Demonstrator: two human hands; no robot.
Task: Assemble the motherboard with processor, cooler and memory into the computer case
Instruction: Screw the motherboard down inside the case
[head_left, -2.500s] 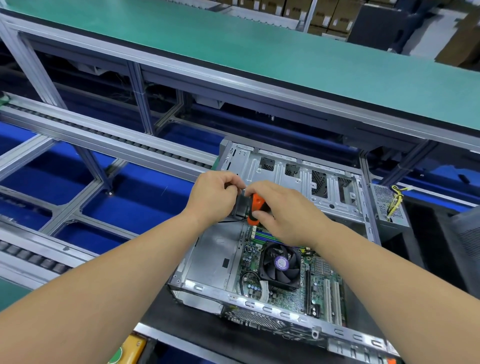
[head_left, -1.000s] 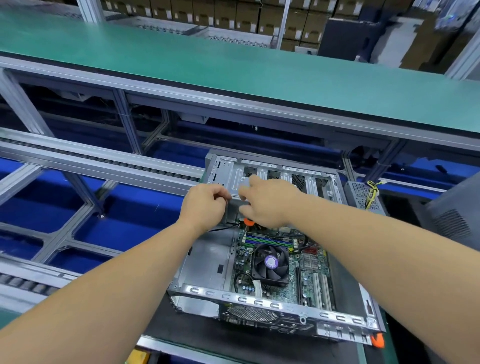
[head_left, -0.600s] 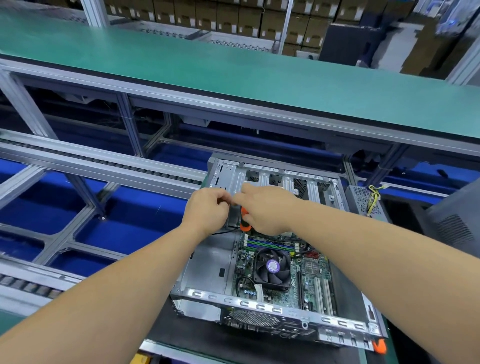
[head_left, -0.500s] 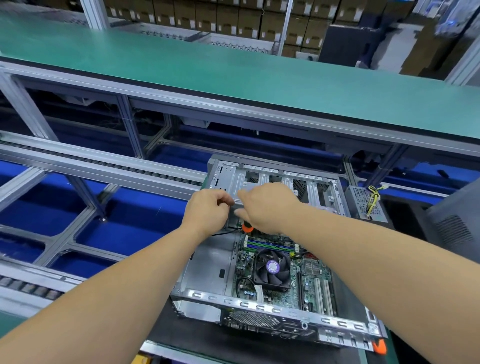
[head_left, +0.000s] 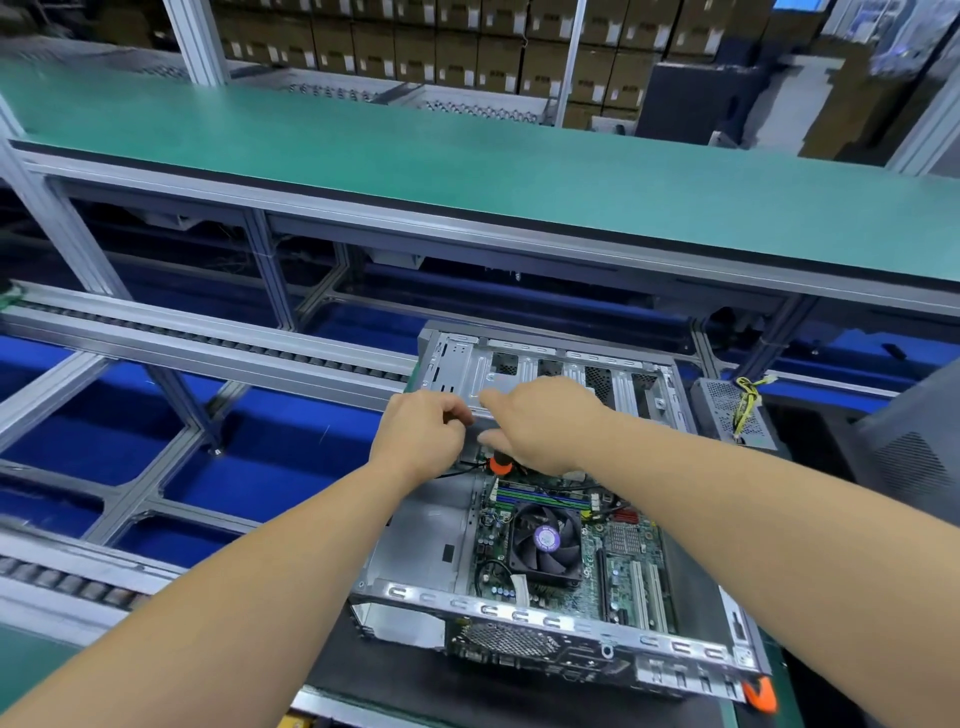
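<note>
Case (head_left: 524, 616) lies on its side, open face up, on a dark mat (head_left: 415, 675) at the near edge of the bench. Board (head_left: 618, 566) sits flat inside, toward the right half of the case floor; bare metal floor to its left. Cooler (head_left: 545, 540) with black fan and purple hub sticker is mounted mid-board. Memory (head_left: 540, 499), green and blue slots, runs just behind the cooler. White card slots near the board's right front. Left hand (head_left: 421, 431) is over the far left of the case interior, fingers curled, pinching a dark part (head_left: 475, 441) against the drive cage (head_left: 467, 374); a thin black cable (head_left: 460, 470) trails below that hand. Right hand (head_left: 540, 421) is just beside the left, nearly touching, fingers bent down over the same dark part, index reaching toward the left hand; exact grip cannot be told, fingertips hidden. Orange tab (head_left: 501, 463) shows under the right palm, touching it. Both forearms are bare, coming in from the bottom corners. Grey PSU (head_left: 727, 415) with yellow wires sits right of the case, apart from it. Another orange clip (head_left: 758, 693) is at the case's near right corner. Green shelf (head_left: 467, 156) runs above and behind, roller rails (head_left: 208, 343) left of the case, blue floor below, cartons (head_left: 415, 47) stacked far back.
</note>
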